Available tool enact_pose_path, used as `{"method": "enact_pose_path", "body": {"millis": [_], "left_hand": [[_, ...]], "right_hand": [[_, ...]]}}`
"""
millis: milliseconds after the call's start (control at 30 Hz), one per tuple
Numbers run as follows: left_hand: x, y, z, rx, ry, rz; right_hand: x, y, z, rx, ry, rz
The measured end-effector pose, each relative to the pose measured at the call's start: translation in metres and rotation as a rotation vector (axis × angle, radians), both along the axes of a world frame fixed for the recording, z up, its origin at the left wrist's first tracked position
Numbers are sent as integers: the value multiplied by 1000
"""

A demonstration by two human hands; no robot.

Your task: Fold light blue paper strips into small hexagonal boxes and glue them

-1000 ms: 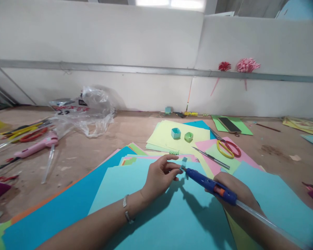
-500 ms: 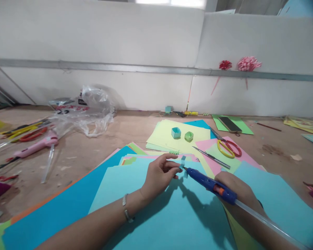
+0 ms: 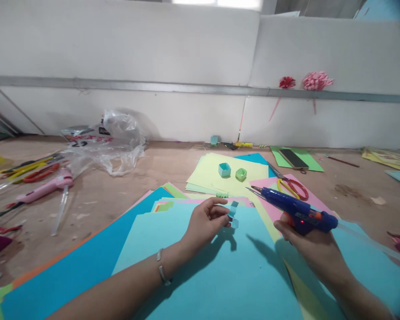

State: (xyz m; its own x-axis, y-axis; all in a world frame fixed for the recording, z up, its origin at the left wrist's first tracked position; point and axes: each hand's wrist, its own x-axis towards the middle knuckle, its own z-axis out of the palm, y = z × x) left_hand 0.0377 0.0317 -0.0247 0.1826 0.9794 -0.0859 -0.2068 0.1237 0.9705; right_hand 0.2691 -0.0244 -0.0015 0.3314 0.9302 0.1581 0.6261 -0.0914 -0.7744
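A small folded blue paper piece (image 3: 233, 216) is pinched in the left hand (image 3: 205, 224), seemingly for gluing, while the blue glue gun (image 3: 295, 210) is gripped, nozzle lifted aside, by the right hand (image 3: 311, 246).

Both forearms are seen bare, with no sleeves reaching them. A thin silver bracelet (image 3: 161, 268) is worn at the wrist just behind the left hand (image 3: 205, 223). No rings can be made out.

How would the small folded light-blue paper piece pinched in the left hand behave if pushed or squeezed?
The small folded light-blue paper piece probably weighs almost nothing: the left hand holds it by fingertips alone. Being thin folded paper, it likely crushes easily. Pushed on the smooth sheets, it would probably slide.
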Motion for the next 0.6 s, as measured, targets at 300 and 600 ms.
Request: {"method": "enact_pose_path", "body": {"millis": [300,600], "left_hand": [[-3,4,-10,-10,22,5],[-1,4,-12,-20,35,13]], "right_hand": [[1,3,-4,-112,179,-115],[3,4,-7,-105,178,-96]]}}
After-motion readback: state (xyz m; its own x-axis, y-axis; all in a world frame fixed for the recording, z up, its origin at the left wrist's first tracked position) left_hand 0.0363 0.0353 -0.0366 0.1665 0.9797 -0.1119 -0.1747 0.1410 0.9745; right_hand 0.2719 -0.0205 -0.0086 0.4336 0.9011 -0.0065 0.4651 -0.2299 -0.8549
